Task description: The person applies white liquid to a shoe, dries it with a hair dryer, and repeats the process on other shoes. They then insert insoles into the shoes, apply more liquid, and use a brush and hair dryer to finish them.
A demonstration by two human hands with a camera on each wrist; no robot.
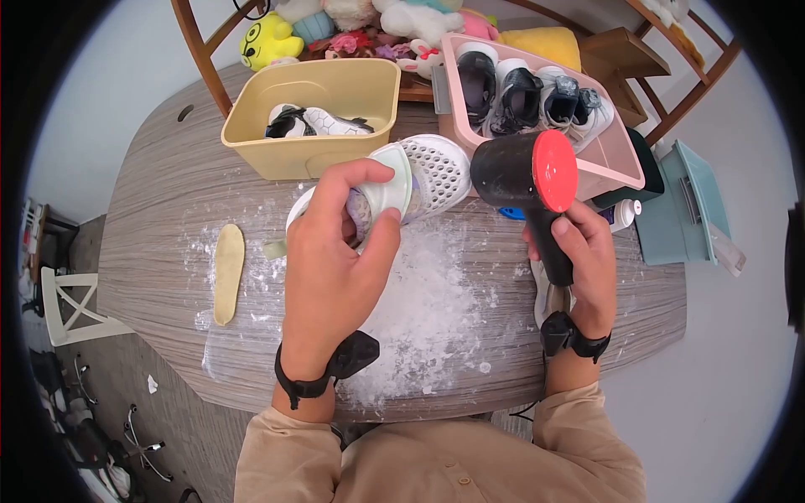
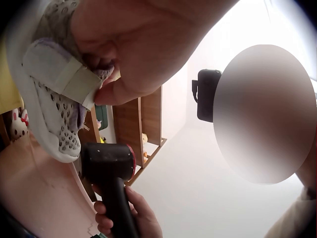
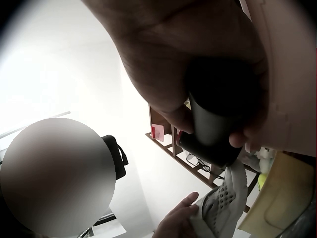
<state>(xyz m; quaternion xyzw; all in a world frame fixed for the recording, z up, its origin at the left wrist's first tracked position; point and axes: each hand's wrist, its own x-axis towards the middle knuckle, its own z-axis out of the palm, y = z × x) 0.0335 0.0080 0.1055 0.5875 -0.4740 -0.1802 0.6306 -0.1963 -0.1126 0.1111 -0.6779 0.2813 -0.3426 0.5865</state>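
Note:
My left hand (image 1: 340,243) holds a white shoe (image 1: 440,172) with a hole-dotted toe and a pale strap. In the left wrist view the thumb and fingers pinch the shoe (image 2: 59,114) by its strap and opening. My right hand (image 1: 591,260) grips the black handle of a hair dryer (image 1: 511,172) whose round back end is red. The dryer's nozzle faces the shoe's toe, close beside it. From the right wrist view, the dryer (image 3: 213,124) sits in the curled fingers, with the shoe (image 3: 225,203) beyond it. To the left, a pale yellow insole (image 1: 228,275) lies on the table.
White powder (image 1: 428,310) covers the middle of the wooden table (image 1: 159,193). A yellow bin (image 1: 310,158) with a shoe inside and a pink bin (image 1: 616,163) with several shoes stand behind. Plush toys (image 1: 419,21) fill the back. A teal bin (image 1: 671,218) stands at the right.

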